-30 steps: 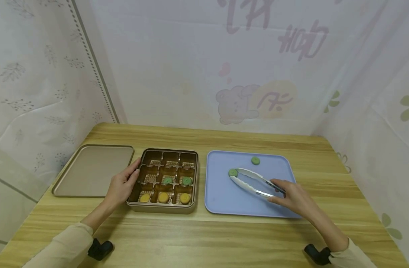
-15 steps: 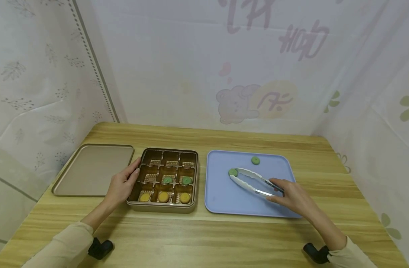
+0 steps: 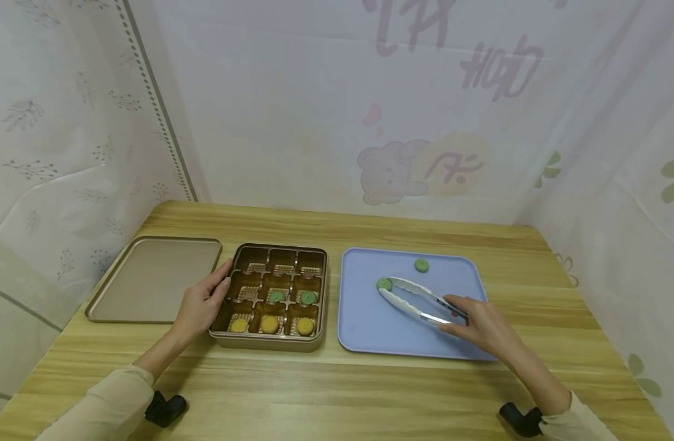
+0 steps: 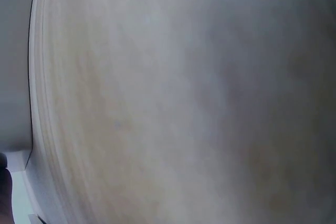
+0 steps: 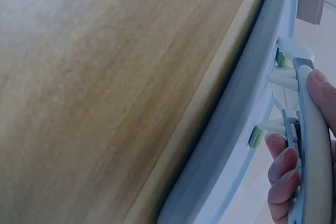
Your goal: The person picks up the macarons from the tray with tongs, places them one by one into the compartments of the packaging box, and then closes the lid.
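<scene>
My right hand (image 3: 472, 321) grips the handle end of metal tongs (image 3: 416, 299) that lie low over the blue tray (image 3: 370, 331). The tongs' white tips sit on either side of a green cookie (image 3: 383, 283). A second green cookie (image 3: 421, 264) lies near the tray's far edge. In the right wrist view, fingers (image 5: 281, 174) wrap the tongs (image 5: 310, 145) above the tray rim (image 5: 244, 129). My left hand (image 3: 201, 303) rests with relaxed fingers against the left side of a gold compartment box (image 3: 317, 343). The box holds three yellow cookies in the near row and two green ones in the middle row.
A flat gold lid (image 3: 155, 278) lies on the wooden table (image 3: 337, 392) left of the box. Patterned curtain walls close in the back and both sides. The left wrist view shows only blurred wood (image 4: 184, 103).
Almost nothing differs: the right hand and tongs have shifted very slightly around the green cookie, and the left hand stays on the box.
</scene>
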The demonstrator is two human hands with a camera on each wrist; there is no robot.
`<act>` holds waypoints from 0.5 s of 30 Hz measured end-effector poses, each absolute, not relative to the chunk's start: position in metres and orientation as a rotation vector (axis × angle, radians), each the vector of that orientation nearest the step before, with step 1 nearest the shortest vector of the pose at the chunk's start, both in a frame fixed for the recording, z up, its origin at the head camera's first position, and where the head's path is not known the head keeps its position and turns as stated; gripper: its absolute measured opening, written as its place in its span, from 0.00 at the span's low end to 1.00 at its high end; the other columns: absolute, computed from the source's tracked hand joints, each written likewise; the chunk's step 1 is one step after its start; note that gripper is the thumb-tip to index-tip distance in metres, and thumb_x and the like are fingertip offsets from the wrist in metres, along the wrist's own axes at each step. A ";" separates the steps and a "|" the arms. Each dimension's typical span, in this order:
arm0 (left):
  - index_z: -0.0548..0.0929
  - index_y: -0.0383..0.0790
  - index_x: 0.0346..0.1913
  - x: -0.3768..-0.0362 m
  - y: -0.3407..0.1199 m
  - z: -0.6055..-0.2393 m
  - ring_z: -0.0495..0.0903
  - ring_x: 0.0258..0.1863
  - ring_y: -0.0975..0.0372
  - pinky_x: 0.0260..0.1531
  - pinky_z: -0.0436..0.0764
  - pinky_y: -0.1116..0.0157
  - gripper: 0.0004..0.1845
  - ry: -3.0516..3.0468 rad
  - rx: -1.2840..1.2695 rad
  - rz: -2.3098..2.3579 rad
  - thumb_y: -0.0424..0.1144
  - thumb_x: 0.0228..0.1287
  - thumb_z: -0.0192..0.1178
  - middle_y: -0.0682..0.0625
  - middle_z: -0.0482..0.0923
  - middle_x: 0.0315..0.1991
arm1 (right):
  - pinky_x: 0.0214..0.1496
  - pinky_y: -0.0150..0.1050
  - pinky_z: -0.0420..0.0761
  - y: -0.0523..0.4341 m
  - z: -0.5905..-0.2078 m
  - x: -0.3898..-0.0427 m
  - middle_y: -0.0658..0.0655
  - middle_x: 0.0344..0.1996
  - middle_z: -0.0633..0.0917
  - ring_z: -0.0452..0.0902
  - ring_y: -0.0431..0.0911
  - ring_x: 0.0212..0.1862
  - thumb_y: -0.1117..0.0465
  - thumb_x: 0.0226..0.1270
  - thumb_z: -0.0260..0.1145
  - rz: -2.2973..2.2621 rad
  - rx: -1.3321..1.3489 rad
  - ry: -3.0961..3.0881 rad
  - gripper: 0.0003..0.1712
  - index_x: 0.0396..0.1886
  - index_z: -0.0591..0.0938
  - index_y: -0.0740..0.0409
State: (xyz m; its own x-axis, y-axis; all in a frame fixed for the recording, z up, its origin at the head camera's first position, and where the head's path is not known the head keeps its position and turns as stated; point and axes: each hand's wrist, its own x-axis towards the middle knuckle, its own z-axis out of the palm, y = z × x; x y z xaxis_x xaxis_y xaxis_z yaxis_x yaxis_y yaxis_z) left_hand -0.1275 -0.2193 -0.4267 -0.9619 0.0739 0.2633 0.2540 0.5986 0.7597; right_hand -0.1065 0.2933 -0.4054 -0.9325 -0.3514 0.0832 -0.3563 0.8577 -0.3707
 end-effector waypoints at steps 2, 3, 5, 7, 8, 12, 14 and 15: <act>0.65 0.29 0.71 -0.128 -0.219 -0.427 0.65 0.67 0.38 0.51 0.54 0.95 0.24 -2.620 -0.276 -1.291 0.37 0.78 0.46 0.32 0.65 0.69 | 0.27 0.28 0.68 0.293 -0.406 -0.106 0.53 0.35 0.87 0.67 0.34 0.26 0.51 0.56 0.75 0.606 0.578 -3.007 0.28 0.53 0.83 0.62; 0.65 0.29 0.71 -0.128 -0.219 -0.427 0.65 0.67 0.38 0.51 0.54 0.95 0.24 -2.619 -0.277 -1.289 0.37 0.78 0.46 0.33 0.65 0.69 | 0.27 0.28 0.68 0.293 -0.406 -0.106 0.53 0.35 0.87 0.67 0.34 0.26 0.51 0.56 0.75 0.608 0.579 -3.004 0.28 0.53 0.83 0.62; 0.66 0.29 0.71 -0.127 -0.219 -0.427 0.65 0.66 0.38 0.51 0.54 0.95 0.24 -2.614 -0.278 -1.285 0.37 0.78 0.46 0.33 0.66 0.69 | 0.27 0.28 0.68 0.293 -0.406 -0.106 0.53 0.35 0.87 0.68 0.34 0.27 0.51 0.56 0.75 0.610 0.580 -2.999 0.28 0.52 0.83 0.62; 0.66 0.29 0.71 -0.127 -0.219 -0.427 0.65 0.66 0.38 0.51 0.55 0.95 0.24 -2.611 -0.279 -1.279 0.37 0.78 0.46 0.33 0.66 0.69 | 0.27 0.28 0.68 0.293 -0.407 -0.106 0.54 0.36 0.87 0.67 0.34 0.27 0.51 0.56 0.75 0.619 0.580 -2.997 0.28 0.53 0.83 0.63; 0.66 0.30 0.71 -0.127 -0.219 -0.427 0.65 0.66 0.38 0.51 0.55 0.95 0.24 -2.611 -0.278 -1.278 0.37 0.78 0.46 0.33 0.66 0.69 | 0.27 0.28 0.68 0.293 -0.407 -0.106 0.54 0.36 0.87 0.67 0.34 0.26 0.51 0.56 0.75 0.622 0.578 -2.997 0.28 0.53 0.83 0.63; 0.66 0.30 0.71 -0.127 -0.219 -0.427 0.65 0.66 0.38 0.51 0.55 0.95 0.24 -2.611 -0.280 -1.279 0.37 0.78 0.46 0.33 0.66 0.69 | 0.25 0.28 0.68 0.293 -0.406 -0.107 0.53 0.34 0.86 0.66 0.33 0.25 0.52 0.56 0.75 0.649 0.572 -2.990 0.28 0.53 0.83 0.63; 0.66 0.30 0.71 -0.127 -0.219 -0.427 0.65 0.66 0.38 0.51 0.54 0.95 0.24 -2.615 -0.279 -1.281 0.37 0.78 0.46 0.33 0.66 0.69 | 0.24 0.28 0.67 0.292 -0.406 -0.107 0.52 0.32 0.85 0.65 0.33 0.25 0.53 0.56 0.75 0.657 0.567 -2.990 0.28 0.53 0.83 0.64; 0.66 0.30 0.71 -0.127 -0.219 -0.427 0.65 0.66 0.38 0.51 0.54 0.95 0.24 -2.617 -0.279 -1.281 0.37 0.78 0.46 0.33 0.66 0.69 | 0.24 0.28 0.67 0.292 -0.405 -0.107 0.51 0.31 0.85 0.66 0.33 0.25 0.53 0.56 0.75 0.660 0.568 -2.987 0.28 0.53 0.83 0.64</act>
